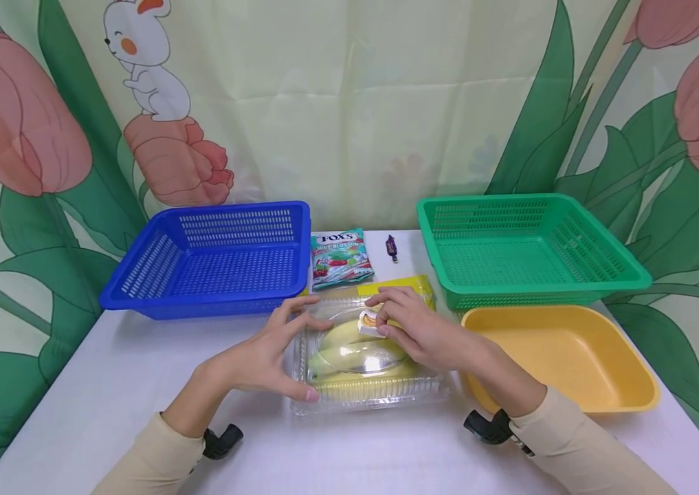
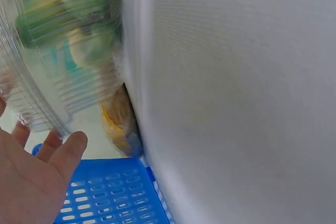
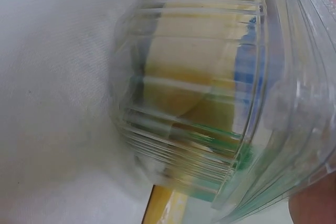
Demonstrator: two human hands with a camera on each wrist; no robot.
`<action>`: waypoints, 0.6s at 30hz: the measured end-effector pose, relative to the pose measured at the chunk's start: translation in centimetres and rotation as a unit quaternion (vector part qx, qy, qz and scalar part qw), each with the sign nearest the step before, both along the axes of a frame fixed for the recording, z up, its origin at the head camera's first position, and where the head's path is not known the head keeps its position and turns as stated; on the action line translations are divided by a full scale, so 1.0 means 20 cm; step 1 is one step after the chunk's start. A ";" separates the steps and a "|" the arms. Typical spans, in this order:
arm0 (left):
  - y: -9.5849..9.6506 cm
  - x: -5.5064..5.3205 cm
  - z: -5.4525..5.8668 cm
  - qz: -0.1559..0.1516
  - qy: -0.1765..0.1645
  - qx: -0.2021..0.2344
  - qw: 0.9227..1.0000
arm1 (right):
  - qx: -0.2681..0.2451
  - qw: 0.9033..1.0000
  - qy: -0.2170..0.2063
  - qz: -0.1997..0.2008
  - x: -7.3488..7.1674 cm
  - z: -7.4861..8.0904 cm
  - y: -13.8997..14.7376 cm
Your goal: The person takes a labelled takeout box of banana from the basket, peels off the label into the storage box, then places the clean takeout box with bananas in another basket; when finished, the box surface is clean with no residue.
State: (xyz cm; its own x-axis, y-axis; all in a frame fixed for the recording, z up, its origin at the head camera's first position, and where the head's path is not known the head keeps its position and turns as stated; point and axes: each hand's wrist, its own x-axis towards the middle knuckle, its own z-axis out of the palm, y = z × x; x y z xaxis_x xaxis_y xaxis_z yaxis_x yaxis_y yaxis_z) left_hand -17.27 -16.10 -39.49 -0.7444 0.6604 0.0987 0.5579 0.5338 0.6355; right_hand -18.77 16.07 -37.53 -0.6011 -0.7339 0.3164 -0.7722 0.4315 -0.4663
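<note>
On the counter [image 1: 139, 419], the transparent plastic clamshell box [image 1: 374, 393] of bananas [image 1: 349, 356] lies between the 2 hands, its long axis running roughly from 9 to 3 o'clock. The left hand [image 1: 265, 354] is spread wide against the box's 9 o'clock end, thumb towards 7 and fingers towards 11. The right hand [image 1: 420, 331] is narrow, pinching 1 small white piece [image 1: 369, 324] with an orange mark over the lid. That piece sits at 9 o'clock from the right hand, the nearer of the 2, and at 1 to 2 o'clock from the left; whether it touches the lid I cannot tell. From the box, the blue basket [image 1: 234, 307] stands towards 10 o'clock, the green basket [image 1: 547, 292] towards 2 and the yellow tub [image 1: 556, 357] at 3.
</note>
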 end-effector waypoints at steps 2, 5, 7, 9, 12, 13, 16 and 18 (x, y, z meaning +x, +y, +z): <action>0.00 0.00 0.00 -0.001 0.001 0.002 1.000 | -0.003 1.000 -0.002 0.001 0.00 0.00 0.00; 0.00 0.00 0.00 -0.003 0.001 0.003 1.000 | -0.011 1.000 -0.005 0.003 0.00 0.00 0.00; 0.00 0.00 0.00 -0.001 -0.002 0.002 1.000 | -0.016 1.000 -0.006 0.007 0.00 0.00 0.00; 0.00 0.00 0.01 0.001 -0.004 0.002 1.000 | -0.024 1.000 -0.004 0.011 0.00 0.01 0.00; 0.00 0.00 0.01 0.002 -0.007 0.000 1.000 | -0.031 0.999 -0.003 0.014 0.00 0.01 0.00; 0.00 0.00 0.01 0.002 -0.008 0.000 1.000 | -0.033 0.999 -0.002 0.015 0.00 0.00 0.00; 0.00 0.00 0.01 0.002 -0.012 0.000 1.000 | -0.039 0.999 0.001 0.016 0.00 0.00 0.00; 0.00 0.00 0.01 0.002 -0.014 0.003 1.000 | -0.045 0.999 0.002 0.019 0.00 0.00 0.00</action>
State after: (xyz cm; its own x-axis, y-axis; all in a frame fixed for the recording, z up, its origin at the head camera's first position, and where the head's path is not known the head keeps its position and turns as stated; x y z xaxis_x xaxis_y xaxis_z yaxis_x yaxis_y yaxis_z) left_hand -17.25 -16.18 -39.36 -0.7497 0.6567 0.0817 0.5378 0.5326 0.6535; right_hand -18.79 15.98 -37.55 -0.5722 -0.7240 0.3853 -0.7893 0.3587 -0.4983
